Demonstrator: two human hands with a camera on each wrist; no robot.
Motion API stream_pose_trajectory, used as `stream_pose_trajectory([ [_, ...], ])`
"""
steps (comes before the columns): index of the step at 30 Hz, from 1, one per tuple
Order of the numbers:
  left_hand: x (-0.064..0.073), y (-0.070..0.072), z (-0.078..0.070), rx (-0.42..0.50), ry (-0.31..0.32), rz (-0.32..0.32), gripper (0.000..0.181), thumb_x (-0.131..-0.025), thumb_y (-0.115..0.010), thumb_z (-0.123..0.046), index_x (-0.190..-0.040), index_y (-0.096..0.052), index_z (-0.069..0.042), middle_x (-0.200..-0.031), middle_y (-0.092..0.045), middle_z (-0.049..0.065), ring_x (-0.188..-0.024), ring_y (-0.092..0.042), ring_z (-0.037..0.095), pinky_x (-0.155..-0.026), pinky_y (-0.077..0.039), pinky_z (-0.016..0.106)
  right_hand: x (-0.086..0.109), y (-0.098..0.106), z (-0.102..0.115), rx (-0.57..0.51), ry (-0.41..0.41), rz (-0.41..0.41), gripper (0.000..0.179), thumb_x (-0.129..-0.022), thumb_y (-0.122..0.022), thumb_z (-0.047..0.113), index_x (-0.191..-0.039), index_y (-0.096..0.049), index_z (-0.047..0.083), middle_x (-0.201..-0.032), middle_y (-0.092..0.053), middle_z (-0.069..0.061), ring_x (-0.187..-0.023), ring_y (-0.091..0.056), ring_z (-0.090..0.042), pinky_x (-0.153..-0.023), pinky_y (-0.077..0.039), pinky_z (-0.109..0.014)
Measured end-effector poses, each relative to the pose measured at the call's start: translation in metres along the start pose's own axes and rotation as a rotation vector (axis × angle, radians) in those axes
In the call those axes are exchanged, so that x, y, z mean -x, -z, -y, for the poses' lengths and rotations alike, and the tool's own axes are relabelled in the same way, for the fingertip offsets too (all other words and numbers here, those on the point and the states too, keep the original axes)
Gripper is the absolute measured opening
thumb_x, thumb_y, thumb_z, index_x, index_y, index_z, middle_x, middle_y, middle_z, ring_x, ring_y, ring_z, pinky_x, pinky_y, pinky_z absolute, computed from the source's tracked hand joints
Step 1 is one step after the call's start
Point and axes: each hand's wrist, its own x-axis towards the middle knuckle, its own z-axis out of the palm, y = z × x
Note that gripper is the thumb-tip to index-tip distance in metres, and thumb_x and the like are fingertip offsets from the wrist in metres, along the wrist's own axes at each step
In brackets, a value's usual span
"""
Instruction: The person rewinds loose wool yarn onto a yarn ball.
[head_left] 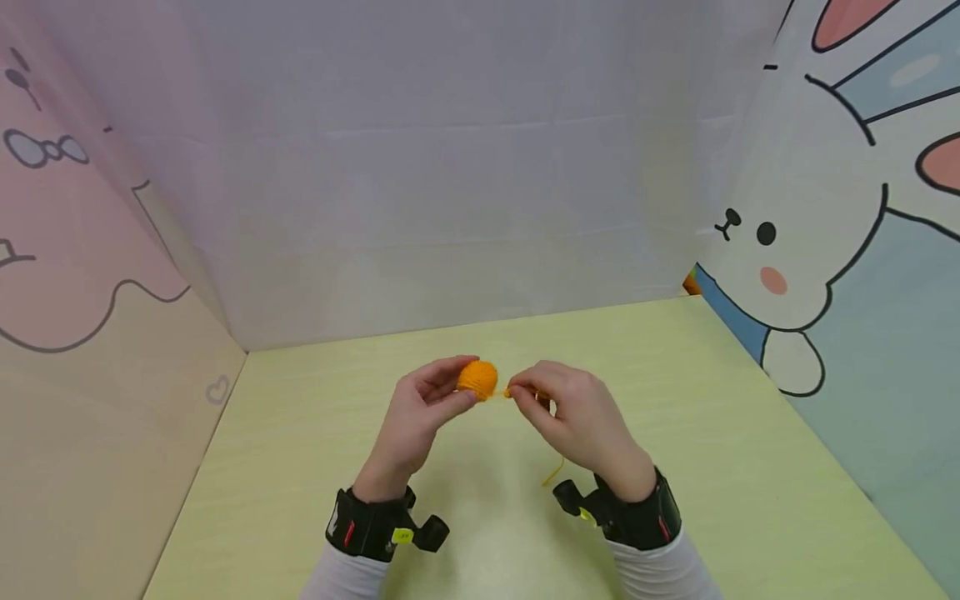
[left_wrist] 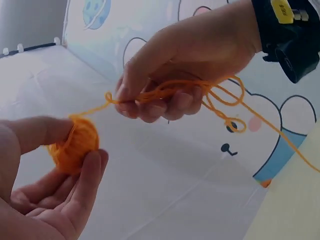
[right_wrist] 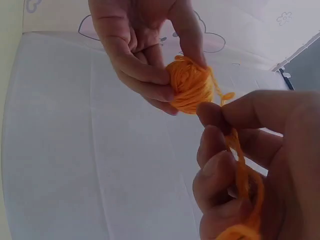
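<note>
A small ball of orange yarn (head_left: 477,379) is pinched between the thumb and fingers of my left hand (head_left: 416,412), held up over the table. A short strand runs from the ball to my right hand (head_left: 577,412), whose thumb and index finger pinch the yarn beside a little loop. In the left wrist view, loose yarn loops (left_wrist: 225,95) pass through the curled fingers of the right hand and hang out behind it. One yarn tail (head_left: 553,473) dangles below that hand. The right wrist view shows the wound strands of the yarn ball (right_wrist: 190,85) close to the right fingertips.
The pale green table (head_left: 300,467) spreads under both hands. A white curtain (head_left: 450,183) closes off the back, with a pink printed panel (head_left: 82,208) on the left and a rabbit-print panel (head_left: 862,350) on the right. Each wrist wears a black camera strap (head_left: 367,525).
</note>
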Motion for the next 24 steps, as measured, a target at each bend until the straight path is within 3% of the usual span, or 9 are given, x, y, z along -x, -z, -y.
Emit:
stream_pose_trajectory([
  [3, -0.003, 0.003, 0.000, 0.141, 0.022, -0.114, 0.040, -0.097, -0.061, -0.004, -0.135, -0.052, 0.005, -0.122, -0.062, 0.015, -0.108, -0.062, 0.030, -0.095, -0.053, 0.032, 0.002, 0.002, 0.000, 0.000, 0.016, 0.093, 0.011, -0.092, -0.062, 0.019, -0.085, -0.069, 0.024, -0.076, -0.057, 0.016, -0.063, -0.048, -0.003, -0.051, -0.045, -0.024],
  [5, -0.003, 0.005, -0.001, 0.253, 0.032, -0.129, 0.036, -0.100, -0.056, -0.003, -0.135, -0.051, 0.005, -0.121, -0.062, 0.013, -0.108, -0.062, 0.029, -0.097, -0.051, 0.032, 0.002, 0.001, -0.001, 0.018, -0.009, 0.175, 0.012, -0.088, -0.062, 0.019, -0.081, -0.067, 0.026, -0.072, -0.054, 0.018, -0.062, -0.047, -0.003, -0.052, -0.044, -0.024],
  [7, -0.002, 0.007, -0.003, 0.353, 0.043, -0.091, 0.032, -0.102, -0.051, -0.003, -0.133, -0.053, 0.003, -0.119, -0.064, 0.011, -0.108, -0.062, 0.029, -0.099, -0.050, 0.032, 0.003, 0.001, -0.002, 0.042, -0.058, 0.243, 0.012, -0.087, -0.062, 0.019, -0.080, -0.067, 0.027, -0.069, -0.052, 0.018, -0.060, -0.047, -0.003, -0.052, -0.043, -0.024],
  [10, 0.001, 0.008, -0.006, 0.423, 0.066, 0.056, 0.029, -0.102, -0.046, -0.004, -0.127, -0.059, 0.000, -0.116, -0.065, 0.009, -0.108, -0.061, 0.029, -0.100, -0.049, 0.035, 0.001, -0.001, -0.005, 0.068, -0.161, 0.273, 0.012, -0.090, -0.061, 0.021, -0.083, -0.069, 0.028, -0.070, -0.055, 0.018, -0.059, -0.048, -0.004, -0.053, -0.045, -0.025],
  [14, 0.003, 0.008, -0.008, 0.303, 0.102, 0.290, 0.028, -0.097, -0.049, -0.004, -0.121, -0.063, -0.002, -0.111, -0.068, 0.007, -0.100, -0.061, 0.025, -0.093, -0.051, 0.034, 0.000, 0.000, -0.010, 0.076, -0.267, 0.191, 0.011, -0.094, -0.062, 0.024, -0.089, -0.072, 0.025, -0.077, -0.063, 0.014, -0.060, -0.051, -0.005, -0.053, -0.049, -0.026],
  [16, 0.004, 0.008, -0.007, 0.203, 0.115, 0.351, 0.027, -0.095, -0.053, -0.006, -0.119, -0.064, 0.000, -0.108, -0.069, 0.006, -0.095, -0.061, 0.022, -0.088, -0.052, 0.030, 0.000, 0.002, -0.011, 0.081, -0.288, 0.141, 0.010, -0.094, -0.063, 0.025, -0.091, -0.072, 0.023, -0.079, -0.064, 0.012, -0.059, -0.051, -0.006, -0.052, -0.049, -0.027],
  [20, 0.003, 0.009, -0.004, 0.079, 0.121, 0.351, 0.031, -0.093, -0.061, -0.008, -0.119, -0.061, 0.010, -0.105, -0.071, 0.007, -0.090, -0.063, 0.020, -0.081, -0.054, 0.026, 0.001, 0.007, -0.015, 0.090, -0.303, 0.025, 0.009, -0.094, -0.064, 0.024, -0.092, -0.072, 0.021, -0.079, -0.065, 0.010, -0.056, -0.048, -0.009, -0.050, -0.047, -0.029],
  [24, 0.003, 0.012, -0.004, 0.102, 0.103, 0.276, 0.029, -0.091, -0.062, -0.003, -0.117, -0.061, 0.011, -0.106, -0.070, 0.009, -0.093, -0.066, 0.023, -0.082, -0.056, 0.025, 0.003, 0.009, -0.016, 0.082, -0.299, -0.031, 0.011, -0.095, -0.063, 0.024, -0.091, -0.073, 0.021, -0.081, -0.066, 0.010, -0.058, -0.050, -0.009, -0.052, -0.047, -0.030],
])
